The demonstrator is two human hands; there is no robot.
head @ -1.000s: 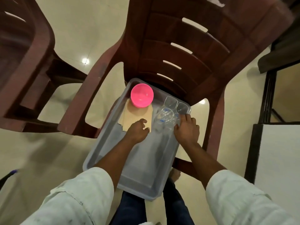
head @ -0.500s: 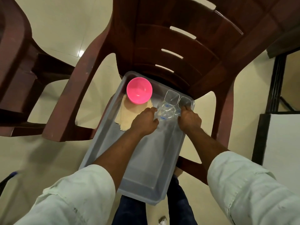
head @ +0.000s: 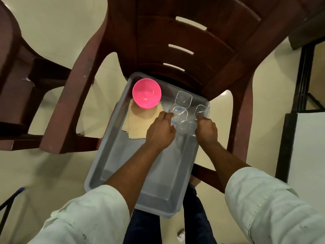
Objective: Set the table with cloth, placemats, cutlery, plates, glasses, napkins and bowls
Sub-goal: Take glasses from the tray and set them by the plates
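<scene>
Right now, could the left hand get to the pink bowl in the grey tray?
Probably yes. The left hand sits at the clear glasses, beside the pink bowl, which stands open on the tan napkins in the grey tray. Nothing lies between them.

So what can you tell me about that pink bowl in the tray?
The pink bowl is round, glossy, plastic-looking and empty. It sits upright in the far left corner of the grey plastic tray, resting partly on a stack of tan paper napkins. Neither hand touches it; both are at the clear glasses to its right.
</scene>
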